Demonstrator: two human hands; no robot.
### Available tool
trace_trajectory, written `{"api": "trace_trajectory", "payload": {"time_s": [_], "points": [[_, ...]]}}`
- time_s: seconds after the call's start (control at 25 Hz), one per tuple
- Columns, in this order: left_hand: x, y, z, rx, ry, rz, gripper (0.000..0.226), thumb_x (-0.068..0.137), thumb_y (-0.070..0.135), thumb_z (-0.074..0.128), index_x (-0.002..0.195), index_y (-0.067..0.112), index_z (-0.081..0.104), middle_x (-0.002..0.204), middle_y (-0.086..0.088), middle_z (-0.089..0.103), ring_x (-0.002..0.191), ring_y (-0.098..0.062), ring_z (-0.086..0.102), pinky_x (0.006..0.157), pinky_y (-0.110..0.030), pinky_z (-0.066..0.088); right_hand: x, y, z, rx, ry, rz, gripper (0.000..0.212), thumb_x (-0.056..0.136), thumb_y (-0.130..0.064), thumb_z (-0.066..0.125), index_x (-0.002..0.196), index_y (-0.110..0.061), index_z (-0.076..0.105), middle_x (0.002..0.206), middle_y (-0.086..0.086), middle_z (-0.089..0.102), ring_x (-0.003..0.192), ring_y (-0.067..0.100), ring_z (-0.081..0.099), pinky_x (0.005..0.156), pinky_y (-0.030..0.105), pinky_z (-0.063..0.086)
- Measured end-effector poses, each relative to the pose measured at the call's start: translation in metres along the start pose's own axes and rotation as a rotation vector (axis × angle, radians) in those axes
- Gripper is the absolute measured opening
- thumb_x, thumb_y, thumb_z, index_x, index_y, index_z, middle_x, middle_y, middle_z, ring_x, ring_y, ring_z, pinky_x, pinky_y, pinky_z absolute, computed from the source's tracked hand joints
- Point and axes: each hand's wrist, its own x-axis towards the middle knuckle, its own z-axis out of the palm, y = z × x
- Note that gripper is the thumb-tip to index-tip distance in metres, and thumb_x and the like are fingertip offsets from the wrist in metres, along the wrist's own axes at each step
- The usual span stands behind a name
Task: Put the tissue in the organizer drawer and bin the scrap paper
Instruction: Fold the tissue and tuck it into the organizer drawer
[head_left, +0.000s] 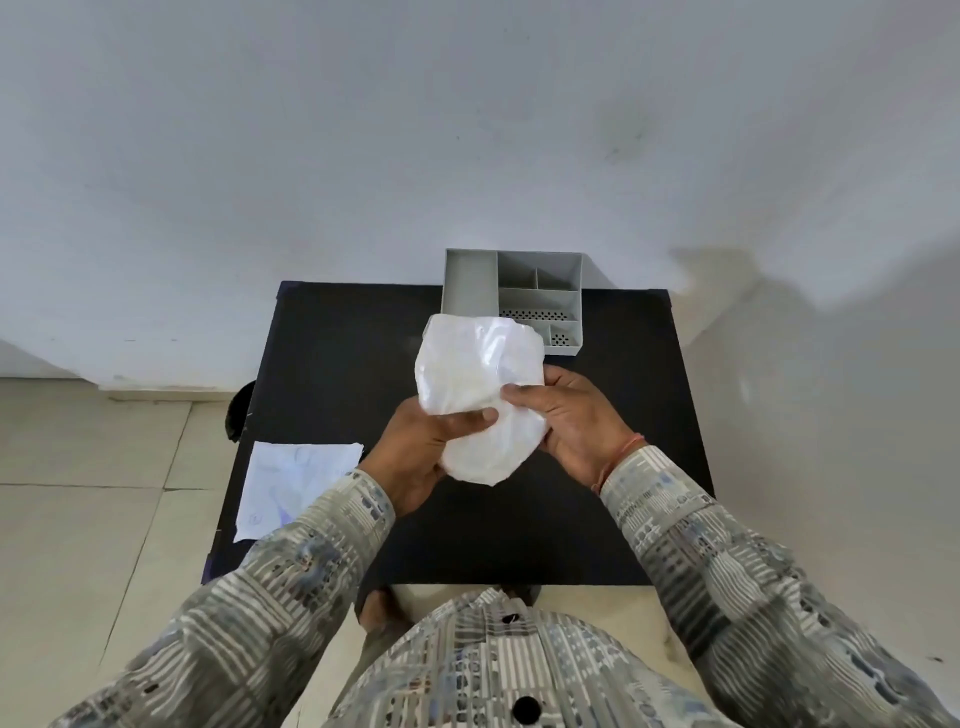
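Left hand (423, 447) and right hand (576, 426) both grip one tissue (480, 384); one paper (293, 486), one organizer (514, 296) on tabletop (597, 415).

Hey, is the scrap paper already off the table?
No, the scrap paper lies flat on the black table near its left edge, while the left hand and right hand hold the tissue.

white tissue (480, 379), grey organizer (470, 283), black table (332, 364)

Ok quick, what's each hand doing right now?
Left hand: closed on the tissue.
Right hand: closed on the same tissue.
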Motion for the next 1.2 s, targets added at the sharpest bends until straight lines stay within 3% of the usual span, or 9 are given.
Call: {"api": "trace_trajectory", "payload": {"time_s": [0.12, 0.28, 0.36, 0.48, 0.56, 0.76, 1.0, 1.12, 1.2], "points": [[-0.001, -0.010, 0.013, -0.006, 0.170, 0.090, 0.050, 0.080, 0.002, 0.087, 0.126, 0.012, 0.071, 0.117, -0.010, 0.081, 0.110, -0.034, 0.078, 0.091, -0.055, 0.063, 0.002, -0.007, -0.009, 0.032, -0.032, -0.003, 0.042, 0.090, -0.016, 0.079, 0.129, -0.005, 0.070, 0.127, 0.018, 0.076, 0.119, 0.042, 0.072, 0.100, 0.063, 0.057], [-0.006, -0.024, 0.031, 0.073, 0.110, 0.007, 0.045, 0.081, 0.001, 0.087, 0.121, 0.015, 0.072, 0.114, -0.008, 0.082, 0.107, -0.029, 0.079, 0.089, -0.050, 0.065, 0.011, -0.026, -0.018, 0.027, 0.142, -0.149, 0.019, 0.094, -0.013, 0.075, 0.112, -0.009, 0.077, 0.111, 0.010, 0.081, 0.112, 0.038, 0.075, 0.085, 0.045, 0.064], [-0.005, -0.028, 0.038, -0.011, 0.111, -0.025, 0.054, 0.080, 0.003, 0.087, 0.129, 0.016, 0.069, 0.121, -0.009, 0.080, 0.112, -0.032, 0.077, 0.093, -0.056, 0.063, 0.014, -0.032, -0.028, 0.237, 0.176, -0.160, 0.029, 0.100, -0.028, 0.068, 0.122, -0.009, 0.071, 0.117, 0.011, 0.080, 0.106, 0.030, 0.077, 0.081, 0.041, 0.064], [0.006, -0.030, 0.042, -0.309, 0.172, -0.037, 0.064, 0.076, 0.007, 0.087, 0.135, 0.017, 0.066, 0.128, -0.011, 0.078, 0.117, -0.037, 0.074, 0.089, -0.057, 0.063, 0.002, -0.026, -0.045, 0.274, 0.056, -0.007, 0.056, 0.094, -0.046, 0.071, 0.137, -0.011, 0.062, 0.117, 0.010, 0.077, 0.104, 0.028, 0.076, 0.082, 0.047, 0.064], [0.011, -0.030, 0.048, -0.411, 0.228, -0.026, 0.061, 0.076, 0.009, 0.086, 0.134, 0.015, 0.066, 0.126, -0.012, 0.078, 0.114, -0.037, 0.075, 0.081, -0.051, 0.065, -0.012, -0.007, -0.041, 0.167, -0.107, 0.111, 0.054, 0.096, -0.037, 0.070, 0.140, -0.009, 0.062, 0.125, 0.014, 0.075, 0.114, 0.035, 0.073, 0.094, 0.061, 0.059], [0.015, -0.031, 0.060, -0.045, 0.400, 0.066, 0.028, 0.094, 0.016, 0.078, 0.122, 0.015, 0.073, 0.110, -0.009, 0.083, 0.096, -0.024, 0.082, 0.076, -0.040, 0.067, -0.013, 0.021, -0.016, 0.114, -0.026, 0.079, 0.035, 0.099, -0.010, 0.067, 0.135, -0.010, 0.066, 0.123, 0.016, 0.078, 0.112, 0.037, 0.076, 0.093, 0.061, 0.060], [0.051, 0.042, 0.017, 0.133, 0.540, 0.238, 0.021, 0.088, 0.010, 0.082, 0.108, 0.007, 0.078, 0.096, -0.008, 0.081, 0.087, -0.023, 0.076, 0.061, -0.025, 0.059, -0.009, 0.016, -0.030, -0.101, -0.008, 0.064, 0.028, 0.103, -0.017, 0.064, 0.130, -0.020, 0.067, 0.126, 0.004, 0.077, 0.117, 0.029, 0.073, 0.095, 0.057, 0.061], [0.074, 0.076, 0.005, 0.497, 0.339, 0.198, 0.075, 0.069, 0.039, 0.097, 0.134, 0.016, 0.067, 0.114, -0.003, 0.079, 0.100, -0.018, 0.077, 0.083, -0.034, 0.063, -0.008, 0.008, -0.032, -0.266, -0.025, 0.017, 0.026, 0.103, -0.019, 0.064, 0.128, -0.021, 0.068, 0.124, 0.003, 0.077, 0.118, 0.029, 0.072, 0.098, 0.056, 0.060], [0.082, 0.092, 0.004, 0.963, 0.036, 0.015, 0.073, 0.066, 0.038, 0.100, 0.130, 0.019, 0.072, 0.115, -0.003, 0.080, 0.105, -0.021, 0.078, 0.096, -0.043, 0.062, -0.010, 0.004, -0.034, -0.381, -0.086, 0.003, 0.023, 0.102, -0.018, 0.064, 0.124, -0.021, 0.070, 0.121, 0.004, 0.079, 0.114, 0.028, 0.073, 0.099, 0.051, 0.059]]}}
